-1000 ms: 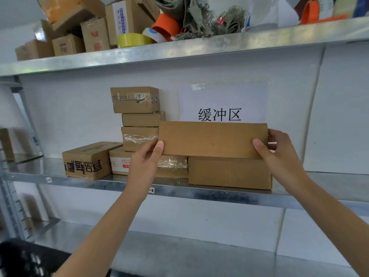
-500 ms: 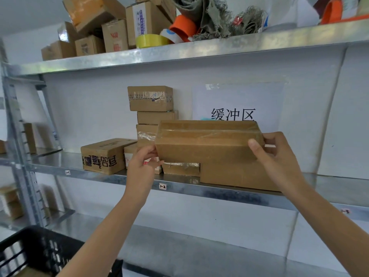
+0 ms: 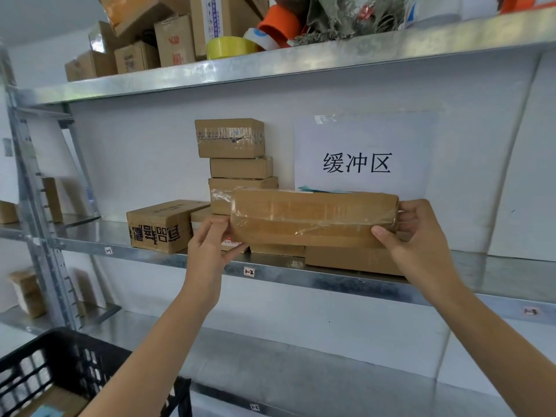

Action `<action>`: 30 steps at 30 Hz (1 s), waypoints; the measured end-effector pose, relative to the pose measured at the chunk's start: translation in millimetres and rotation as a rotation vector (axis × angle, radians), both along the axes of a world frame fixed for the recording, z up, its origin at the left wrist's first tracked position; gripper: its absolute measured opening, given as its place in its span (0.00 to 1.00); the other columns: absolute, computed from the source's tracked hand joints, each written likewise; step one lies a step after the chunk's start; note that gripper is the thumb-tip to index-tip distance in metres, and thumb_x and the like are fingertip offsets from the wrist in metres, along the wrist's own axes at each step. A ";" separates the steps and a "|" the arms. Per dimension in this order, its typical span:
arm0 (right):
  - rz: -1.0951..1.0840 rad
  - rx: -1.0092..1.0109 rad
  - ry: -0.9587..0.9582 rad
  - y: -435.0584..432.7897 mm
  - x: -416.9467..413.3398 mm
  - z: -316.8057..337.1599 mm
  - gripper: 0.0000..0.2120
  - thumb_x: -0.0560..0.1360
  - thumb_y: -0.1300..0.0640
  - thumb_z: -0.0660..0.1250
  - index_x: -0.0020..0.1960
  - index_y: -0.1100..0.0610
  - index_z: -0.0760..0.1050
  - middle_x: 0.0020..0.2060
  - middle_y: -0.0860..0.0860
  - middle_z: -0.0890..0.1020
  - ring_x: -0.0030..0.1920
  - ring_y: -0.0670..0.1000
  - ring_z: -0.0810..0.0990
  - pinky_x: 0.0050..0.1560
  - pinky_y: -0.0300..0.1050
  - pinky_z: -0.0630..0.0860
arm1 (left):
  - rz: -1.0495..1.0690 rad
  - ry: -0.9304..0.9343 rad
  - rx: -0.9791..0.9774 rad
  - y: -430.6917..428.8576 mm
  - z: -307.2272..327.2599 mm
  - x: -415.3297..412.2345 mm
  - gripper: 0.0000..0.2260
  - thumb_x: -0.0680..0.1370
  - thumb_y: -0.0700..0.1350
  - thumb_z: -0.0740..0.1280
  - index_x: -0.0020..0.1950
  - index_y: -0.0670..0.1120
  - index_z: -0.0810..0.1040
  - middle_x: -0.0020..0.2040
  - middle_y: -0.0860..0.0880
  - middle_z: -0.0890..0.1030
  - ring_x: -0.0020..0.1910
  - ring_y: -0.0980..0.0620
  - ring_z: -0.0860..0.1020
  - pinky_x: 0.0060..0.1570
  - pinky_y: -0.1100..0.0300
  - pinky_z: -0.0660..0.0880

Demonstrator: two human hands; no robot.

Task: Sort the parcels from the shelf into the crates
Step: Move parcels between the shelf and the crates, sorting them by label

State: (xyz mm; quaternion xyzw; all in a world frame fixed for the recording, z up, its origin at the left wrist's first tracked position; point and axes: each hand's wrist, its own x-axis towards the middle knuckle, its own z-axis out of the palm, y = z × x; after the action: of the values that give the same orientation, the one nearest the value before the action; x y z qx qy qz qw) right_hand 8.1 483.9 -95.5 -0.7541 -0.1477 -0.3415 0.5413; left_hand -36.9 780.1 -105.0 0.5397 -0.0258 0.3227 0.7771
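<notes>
At middle shelf (image 3: 270, 273), left hand (image 3: 210, 251) and right hand (image 3: 418, 236) clamp a long parcel (image 3: 313, 218) by its ends, pickup step; next lower toward crate (image 3: 60, 365) at 7 o'clock.

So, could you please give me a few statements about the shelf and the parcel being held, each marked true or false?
1. Both hands hold the long taped parcel, left hand at one end and right hand at the other. True.
2. The paper sign lies flat on the shelf. False: it is taped upright on the wall.
3. A black crate sits at the lower left. True.
4. The yellow tape roll is on the same level as the stacked boxes. False: it is on the shelf above.
5. The held parcel is bare cardboard. False: clear tape wraps it.
</notes>
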 end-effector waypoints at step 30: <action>0.438 -0.032 0.171 69.0 -7.8 -41.1 0.24 0.73 0.36 0.63 0.61 0.48 0.63 0.54 0.36 0.77 0.49 0.27 0.76 0.41 0.20 0.70 | 0.008 0.163 -0.197 71.0 -51.2 -36.9 0.21 0.71 0.53 0.74 0.60 0.47 0.77 0.53 0.43 0.86 0.53 0.44 0.85 0.50 0.49 0.82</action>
State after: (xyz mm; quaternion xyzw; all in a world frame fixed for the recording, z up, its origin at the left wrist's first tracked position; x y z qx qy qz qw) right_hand 0.3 552.9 -136.6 -0.7386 -0.2669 -0.1482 0.6010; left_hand -73.7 851.1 -156.1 0.4852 0.0715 0.2816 0.8247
